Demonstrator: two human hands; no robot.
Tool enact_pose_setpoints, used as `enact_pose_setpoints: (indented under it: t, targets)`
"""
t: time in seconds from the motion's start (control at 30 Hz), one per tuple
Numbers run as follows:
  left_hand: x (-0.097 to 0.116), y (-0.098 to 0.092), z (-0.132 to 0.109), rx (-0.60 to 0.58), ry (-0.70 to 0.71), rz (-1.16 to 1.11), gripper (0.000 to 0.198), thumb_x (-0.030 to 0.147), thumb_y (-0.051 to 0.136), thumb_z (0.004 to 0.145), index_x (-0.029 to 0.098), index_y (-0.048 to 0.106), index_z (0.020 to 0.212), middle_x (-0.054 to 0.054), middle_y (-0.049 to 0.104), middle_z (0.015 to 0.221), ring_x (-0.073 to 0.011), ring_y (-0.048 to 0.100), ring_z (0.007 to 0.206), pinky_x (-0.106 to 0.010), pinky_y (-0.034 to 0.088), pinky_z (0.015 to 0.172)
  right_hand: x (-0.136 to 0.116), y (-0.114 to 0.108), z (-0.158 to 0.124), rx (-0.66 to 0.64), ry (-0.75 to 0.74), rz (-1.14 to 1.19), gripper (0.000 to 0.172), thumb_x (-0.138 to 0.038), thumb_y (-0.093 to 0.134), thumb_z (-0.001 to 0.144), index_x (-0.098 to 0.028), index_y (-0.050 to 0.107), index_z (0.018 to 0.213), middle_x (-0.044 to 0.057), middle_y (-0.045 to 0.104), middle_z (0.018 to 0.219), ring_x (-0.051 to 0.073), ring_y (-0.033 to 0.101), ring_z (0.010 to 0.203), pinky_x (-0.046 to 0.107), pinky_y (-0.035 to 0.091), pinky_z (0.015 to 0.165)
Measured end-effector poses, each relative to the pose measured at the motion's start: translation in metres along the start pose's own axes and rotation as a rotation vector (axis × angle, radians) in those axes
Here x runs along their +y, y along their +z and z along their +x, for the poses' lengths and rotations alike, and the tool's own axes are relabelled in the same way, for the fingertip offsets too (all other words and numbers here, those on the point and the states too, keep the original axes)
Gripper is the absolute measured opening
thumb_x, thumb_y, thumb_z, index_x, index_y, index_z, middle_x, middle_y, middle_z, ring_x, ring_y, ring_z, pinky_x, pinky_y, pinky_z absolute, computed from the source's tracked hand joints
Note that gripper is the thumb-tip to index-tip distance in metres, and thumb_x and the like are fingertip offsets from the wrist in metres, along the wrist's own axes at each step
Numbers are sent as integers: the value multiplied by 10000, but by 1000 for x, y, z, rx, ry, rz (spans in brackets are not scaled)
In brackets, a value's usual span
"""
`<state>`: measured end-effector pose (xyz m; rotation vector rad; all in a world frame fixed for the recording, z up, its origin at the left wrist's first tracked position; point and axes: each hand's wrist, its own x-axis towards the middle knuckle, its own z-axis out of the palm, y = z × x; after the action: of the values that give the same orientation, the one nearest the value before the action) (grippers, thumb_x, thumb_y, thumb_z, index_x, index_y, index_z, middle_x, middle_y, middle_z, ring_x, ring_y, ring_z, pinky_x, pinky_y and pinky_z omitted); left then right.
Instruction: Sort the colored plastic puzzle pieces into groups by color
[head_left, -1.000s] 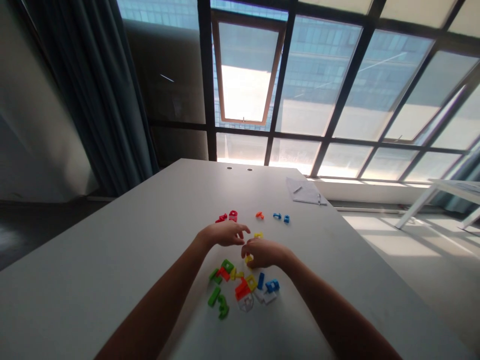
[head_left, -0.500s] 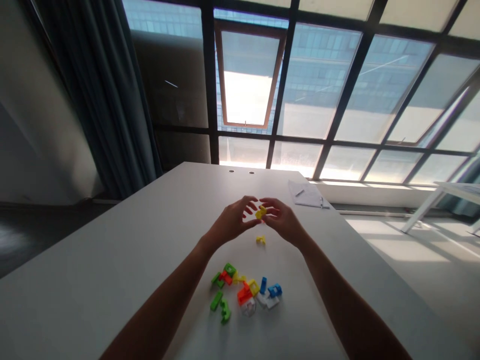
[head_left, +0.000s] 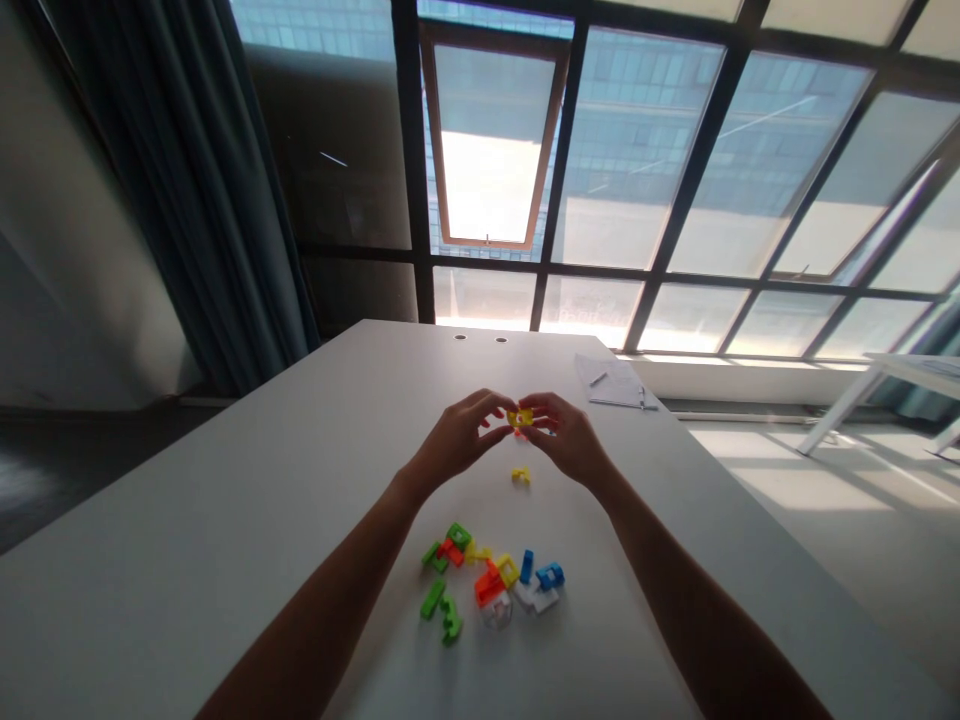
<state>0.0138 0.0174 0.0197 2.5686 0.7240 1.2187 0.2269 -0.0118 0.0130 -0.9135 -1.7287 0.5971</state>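
Between the fingertips of both hands is a small yellow plastic block (head_left: 520,417), held above the white table. My left hand (head_left: 463,434) pinches it from the left, fingers curved. My right hand (head_left: 564,437) grips its right side. Behind the hands a bit of red and a bit of blue show, mostly covered by the fingers. Nearer to me, just below the hands, a small yellow piece (head_left: 520,476) lies by itself on the table.
Close to me lie several loose plastic pieces: green (head_left: 433,599), orange-red (head_left: 489,585), yellow (head_left: 508,571), blue (head_left: 550,576) and white (head_left: 538,598). Papers with a pen (head_left: 616,383) rest at the table's (head_left: 300,470) far right edge. Windows stand behind.
My left fingers have closed in and now touch the yellow block, which only my right hand held before. The block has turned a little between the fingers. The loose pieces stay put.
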Motion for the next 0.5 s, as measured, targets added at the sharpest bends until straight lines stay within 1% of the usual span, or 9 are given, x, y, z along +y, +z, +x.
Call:
enact_pose_setpoints:
  t: [0.13,0.2,0.27,0.33,0.43,0.5]
  targets:
    - [2,-1,0,32,38,28,232,411,626,982,229,656,1123,-50,695,1117,-161,695,885,-294,605,757,-5,0,-1,16,-57,-51,292,-347,751,869,-211,675,1115,68,731,1095,209,736,930,393,651,869]
    - [3,-2,0,58,25,16,241,427,625,980,222,662,1101,-52,703,1094,-163,695,879,-291,603,752,-10,-2,-2,21,-109,-93,299,-322,735,885,-213,665,1155,79,711,1150,202,728,936,377,653,852]
    - [3,-3,0,85,-20,-19,275,457,620,977,206,660,1080,-57,711,1061,-166,696,860,-282,601,713,-15,-4,-3,11,-196,-161,312,-293,714,903,-222,653,1201,91,677,1228,206,709,992,379,649,858]
    - [3,-3,1,106,-75,-75,316,490,617,969,192,648,1071,-58,717,1026,-170,701,845,-271,598,672,-18,-6,-4,1,-303,-240,291,-260,684,925,-233,652,1213,93,653,1256,214,683,1050,385,642,864]
    - [4,-3,2,104,-125,-162,338,510,618,961,185,632,1055,-48,724,990,-174,709,851,-277,600,691,-19,-7,-5,14,-427,-348,259,-217,643,952,-242,654,1210,86,662,1194,215,667,1043,388,635,847]
    - [6,-2,3,92,-159,-202,347,520,610,961,180,627,1030,-48,730,967,-179,713,850,-287,598,712,-17,-5,-5,24,-463,-401,266,-205,633,960,-237,646,1224,84,665,1156,208,670,992,387,629,841]
